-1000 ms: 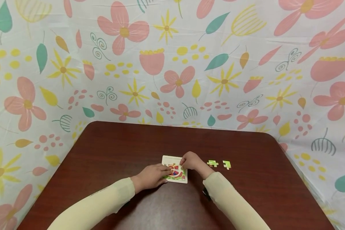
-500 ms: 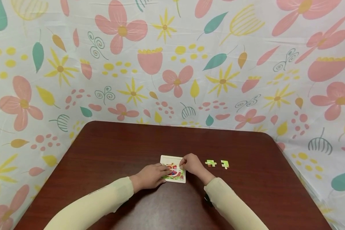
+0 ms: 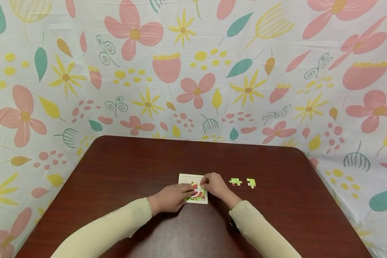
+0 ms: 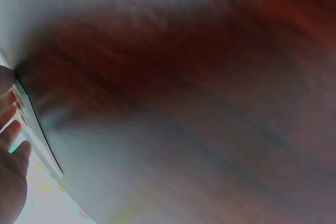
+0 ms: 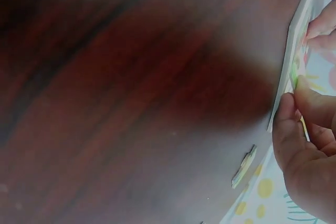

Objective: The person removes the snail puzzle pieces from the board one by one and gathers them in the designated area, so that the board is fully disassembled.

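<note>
A small puzzle board point(image 3: 204, 202) with a pale frame and a red, white and green picture lies on the table. My left hand point(image 3: 170, 198) rests on its left side, fingers stretched over the picture. At the board's right side my right hand point(image 3: 215, 184) has curled fingers and pinches a puzzle piece, mostly hidden by the fingertips. In the right wrist view, the thumb and fingers of the right hand point(image 5: 310, 140) are at the board's edge point(image 5: 286, 69). The left wrist view catches only part of the left hand point(image 4: 11, 177) at the board.
Two loose green puzzle pieces, one with a red spot point(image 3: 235, 181) and one farther right point(image 3: 251, 182), lie right of the board. The dark brown table point(image 3: 142, 161) has rounded far corners. A flower-printed cloth point(image 3: 193, 71) hangs behind and beside it.
The head view has shifted slightly. The left fingers have slid a little farther right over the picture. The right hand stays at the board's right side with small finger movements.
</note>
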A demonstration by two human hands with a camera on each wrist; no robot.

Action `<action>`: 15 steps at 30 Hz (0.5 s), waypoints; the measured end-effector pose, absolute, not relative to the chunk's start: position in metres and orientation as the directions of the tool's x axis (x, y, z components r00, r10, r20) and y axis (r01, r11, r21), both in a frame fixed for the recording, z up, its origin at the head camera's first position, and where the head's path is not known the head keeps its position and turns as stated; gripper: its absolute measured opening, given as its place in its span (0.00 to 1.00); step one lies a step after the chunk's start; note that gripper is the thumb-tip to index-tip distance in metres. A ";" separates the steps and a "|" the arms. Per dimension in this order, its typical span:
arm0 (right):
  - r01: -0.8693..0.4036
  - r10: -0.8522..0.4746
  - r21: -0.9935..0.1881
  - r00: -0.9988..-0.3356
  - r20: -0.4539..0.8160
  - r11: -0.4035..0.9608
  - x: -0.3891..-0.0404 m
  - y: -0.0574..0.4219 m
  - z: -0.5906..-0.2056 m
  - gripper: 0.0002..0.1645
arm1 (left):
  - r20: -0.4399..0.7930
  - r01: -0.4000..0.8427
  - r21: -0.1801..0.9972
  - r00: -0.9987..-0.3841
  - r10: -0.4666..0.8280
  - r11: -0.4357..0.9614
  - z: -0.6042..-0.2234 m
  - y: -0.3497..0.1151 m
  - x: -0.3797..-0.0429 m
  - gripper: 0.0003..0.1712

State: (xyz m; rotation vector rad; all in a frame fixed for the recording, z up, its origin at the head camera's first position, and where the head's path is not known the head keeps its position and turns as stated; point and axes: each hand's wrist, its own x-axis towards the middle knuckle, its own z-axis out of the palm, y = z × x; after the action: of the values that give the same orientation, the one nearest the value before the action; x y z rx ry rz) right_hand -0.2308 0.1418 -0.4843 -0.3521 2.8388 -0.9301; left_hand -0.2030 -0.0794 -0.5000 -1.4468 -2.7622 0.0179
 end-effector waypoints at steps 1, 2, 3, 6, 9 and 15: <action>-0.178 -0.261 -0.595 -0.964 -0.056 0.784 -0.231 0.141 -0.484 0.03 | 0.009 0.821 0.001 -0.571 0.821 0.571 -0.500 -0.078 -0.203 0.26; -0.177 -0.260 -0.593 -0.964 -0.057 0.785 -0.231 0.141 -0.484 0.03 | 0.009 0.820 0.017 -0.572 0.820 0.572 -0.501 -0.078 -0.203 0.25; -0.178 -0.261 -0.591 -0.964 -0.057 0.787 -0.231 0.140 -0.483 0.03 | 0.010 0.818 0.026 -0.574 0.819 0.574 -0.501 -0.077 -0.203 0.25; -0.179 -0.261 -0.591 -0.964 -0.056 0.786 -0.230 0.139 -0.482 0.03 | 0.026 0.814 0.042 -0.580 0.814 0.579 -0.501 -0.076 -0.202 0.24; -0.177 -0.263 -0.606 -0.963 -0.055 0.775 -0.229 0.139 -0.482 0.04 | 0.023 0.808 0.059 -0.588 0.809 0.586 -0.501 -0.076 -0.202 0.24; -0.151 -0.242 -0.655 -0.969 -0.049 0.740 -0.228 0.142 -0.485 0.03 | 0.053 0.817 0.072 -0.576 0.816 0.572 -0.502 -0.075 -0.203 0.23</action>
State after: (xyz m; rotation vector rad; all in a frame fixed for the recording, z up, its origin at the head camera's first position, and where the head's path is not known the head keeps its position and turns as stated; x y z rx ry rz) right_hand -0.2277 0.1423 -0.4854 -0.3185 2.8069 -1.0401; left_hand -0.2026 -0.0753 -0.5017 -1.4403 -2.7730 -0.1391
